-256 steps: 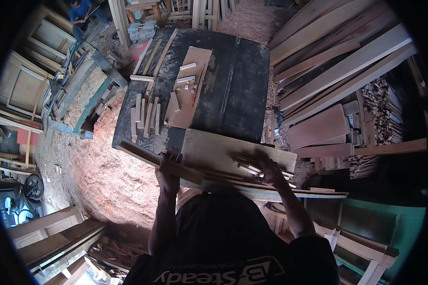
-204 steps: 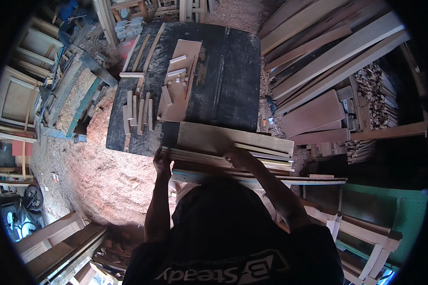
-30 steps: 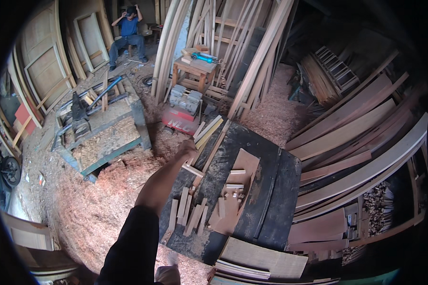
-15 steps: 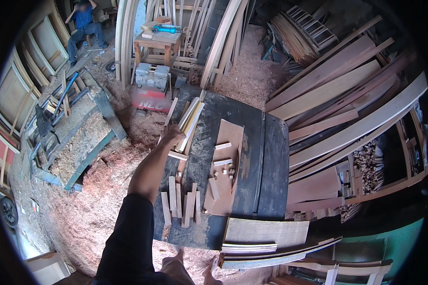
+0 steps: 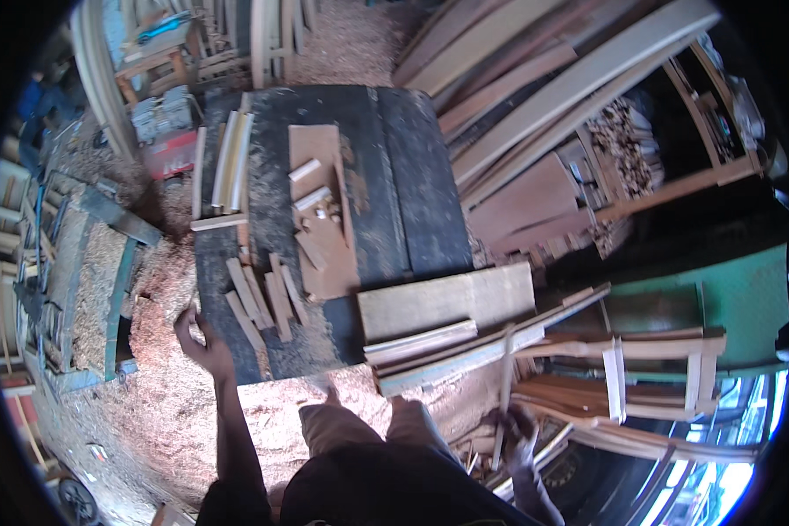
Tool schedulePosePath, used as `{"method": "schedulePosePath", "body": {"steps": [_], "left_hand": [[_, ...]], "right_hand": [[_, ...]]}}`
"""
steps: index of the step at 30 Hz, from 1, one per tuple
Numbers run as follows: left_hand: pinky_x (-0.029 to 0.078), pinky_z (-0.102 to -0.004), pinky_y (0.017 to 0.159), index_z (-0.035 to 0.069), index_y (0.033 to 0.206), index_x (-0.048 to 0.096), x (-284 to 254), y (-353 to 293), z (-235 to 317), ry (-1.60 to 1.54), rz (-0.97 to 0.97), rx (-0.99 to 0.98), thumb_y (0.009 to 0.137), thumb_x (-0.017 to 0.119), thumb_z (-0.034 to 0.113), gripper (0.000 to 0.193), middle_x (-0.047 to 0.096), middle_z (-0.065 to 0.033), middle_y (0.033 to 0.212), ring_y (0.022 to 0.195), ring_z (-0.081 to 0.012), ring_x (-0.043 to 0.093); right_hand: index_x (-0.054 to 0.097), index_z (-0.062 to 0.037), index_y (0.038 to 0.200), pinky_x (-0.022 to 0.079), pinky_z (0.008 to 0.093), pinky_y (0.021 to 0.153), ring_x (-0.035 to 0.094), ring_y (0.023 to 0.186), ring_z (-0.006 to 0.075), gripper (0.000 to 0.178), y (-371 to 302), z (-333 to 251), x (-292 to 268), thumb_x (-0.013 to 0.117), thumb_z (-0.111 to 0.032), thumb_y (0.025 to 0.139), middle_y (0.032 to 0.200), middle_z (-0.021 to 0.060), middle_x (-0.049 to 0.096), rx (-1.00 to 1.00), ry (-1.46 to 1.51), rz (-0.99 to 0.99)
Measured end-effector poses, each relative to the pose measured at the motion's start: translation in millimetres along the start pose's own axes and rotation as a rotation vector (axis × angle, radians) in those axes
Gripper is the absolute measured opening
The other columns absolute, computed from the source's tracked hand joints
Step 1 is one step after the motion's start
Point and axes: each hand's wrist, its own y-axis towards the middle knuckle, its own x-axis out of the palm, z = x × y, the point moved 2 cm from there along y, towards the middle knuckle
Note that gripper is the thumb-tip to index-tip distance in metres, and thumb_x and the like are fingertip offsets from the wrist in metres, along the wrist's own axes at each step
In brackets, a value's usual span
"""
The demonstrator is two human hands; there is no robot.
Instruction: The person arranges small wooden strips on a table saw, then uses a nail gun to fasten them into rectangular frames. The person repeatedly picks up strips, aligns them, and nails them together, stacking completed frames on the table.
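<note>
My left hand [image 5: 205,347] hangs off the table's left side, over the shavings. Its fingers are loosely curled and apart, with nothing visible in them. At the lower right, my right hand [image 5: 515,431] is closed on a thin wooden strip [image 5: 507,373] that stands up steeply. Several short wooden sticks [image 5: 278,302] lie on the dark table [image 5: 403,184] near its front left. Long pale strips [image 5: 231,162] lie together at the far left of the tabletop. A brown board [image 5: 314,140] carries small blocks and offcuts.
A wide plank [image 5: 447,302] and curved pieces lie along the table's front right. Long boards [image 5: 587,96] are stacked to the right. Wooden frames [image 5: 618,377] stand beyond my right hand. A sawdust-covered bench [image 5: 96,289] and a compressor [image 5: 162,114] are on the left; shavings cover the floor.
My left hand has come back from the long strips to beside the table's near left. My right hand has come into view with a wooden strip. The view has shifted rightward.
</note>
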Motion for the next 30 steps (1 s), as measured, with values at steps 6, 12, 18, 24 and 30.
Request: {"method": "schedulePosePath", "body": {"steps": [6, 12, 18, 24, 30], "left_hand": [[0.051, -0.0388, 0.087, -0.001, 0.104, 0.065, -55.0, -235.5, 129.5, -0.049, -0.499, -0.197, 0.089, 0.062, 0.0, 0.015, 0.066, -0.017, 0.097, 0.096, -0.0311, 0.065], [0.045, -0.0493, 0.103, 0.003, 0.129, 0.059, 59.8, -293.0, 218.1, -0.111, -0.99, 0.243, 0.084, 0.077, 0.018, 0.051, 0.059, -0.0152, 0.131, 0.118, -0.0341, 0.058], [0.018, -0.0558, 0.122, 0.0, 0.142, 0.049, 173.8, -312.8, 253.8, 0.222, -1.082, 0.291, 0.081, 0.07, 0.061, 0.089, 0.041, -0.0187, 0.153, 0.146, -0.0357, 0.032], [0.014, -0.0606, 0.121, 0.0, 0.145, 0.045, 191.4, -337.8, 245.6, 0.375, -1.019, 0.429, 0.08, 0.06, 0.074, 0.099, 0.037, -0.0192, 0.156, 0.148, -0.0365, 0.03], [0.015, -0.0623, 0.12, 0.003, 0.144, 0.048, 196.8, -352.1, 225.0, 0.426, -1.053, 0.445, 0.083, 0.06, 0.071, 0.092, 0.039, -0.0192, 0.155, 0.148, -0.0354, 0.029]], "right_hand": [[0.065, -0.0004, 0.106, 0.046, 0.0229, 0.077, 0.06, 0.084, 0.0088, 0.017, 127.5, -0.9, -70.0, 0.062, -0.016, 0.1, 0.087, 0.0024, 0.065, -0.074, -0.055, 0.181], [0.066, 0.0008, 0.11, 0.047, 0.0238, 0.061, 0.06, 0.074, 0.0061, 0.025, 288.9, 24.6, -73.7, 0.059, -0.022, 0.102, 0.088, 0.0043, 0.07, -0.062, -0.15, -0.221], [0.065, -0.0035, 0.094, 0.055, 0.0391, 0.063, 0.071, 0.077, 0.0311, 0.009, 375.9, 89.0, -26.0, 0.069, -0.011, 0.091, 0.084, 0.0156, 0.068, -0.441, -0.618, -0.309], [0.061, -0.0006, 0.099, 0.056, 0.0424, 0.064, 0.07, 0.076, 0.0354, 0.024, 360.5, 118.7, -19.8, 0.075, -0.015, 0.086, 0.084, 0.0188, 0.07, -0.603, -0.743, -0.33], [0.061, -0.0004, 0.098, 0.058, 0.0396, 0.063, 0.073, 0.072, 0.0312, 0.022, 339.9, 135.9, -41.6, 0.072, -0.017, 0.089, 0.084, 0.0196, 0.072, -0.387, -0.612, -0.459]]}}
